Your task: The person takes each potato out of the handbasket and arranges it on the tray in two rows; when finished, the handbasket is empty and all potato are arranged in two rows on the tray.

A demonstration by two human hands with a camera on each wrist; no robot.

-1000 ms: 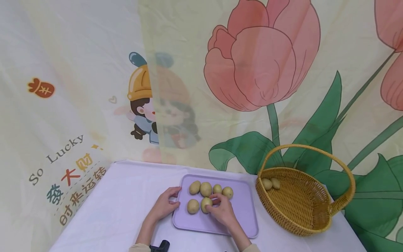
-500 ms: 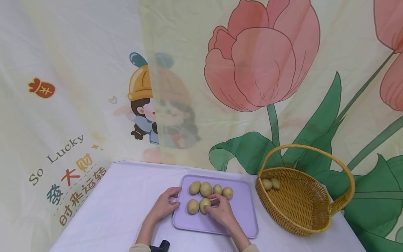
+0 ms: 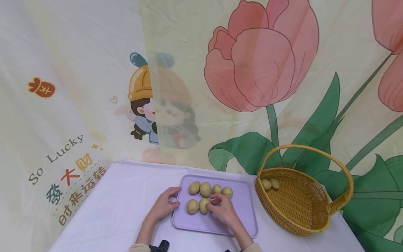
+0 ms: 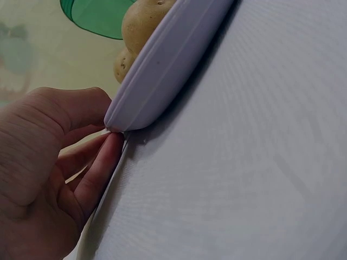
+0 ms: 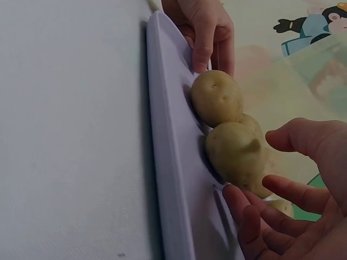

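Several potatoes lie on a lilac tray; the back row of them reaches across its left and middle part. In front of that row are two more, a left potato and a right potato, side by side. My right hand hovers at this right potato; in the right wrist view its thumb and fingers are spread around the potato, with a gap at the thumb. My left hand holds the tray's left edge, thumb and fingers at the rim.
To the tray's right stands a wicker basket with a tall handle and two potatoes inside at its left end. A white cloth covers the table. Printed curtains hang behind.
The front right potato has shifted left, close beside the left one. My right hand moved left with it, and its grip has loosened. My left hand has stayed at the tray edge.
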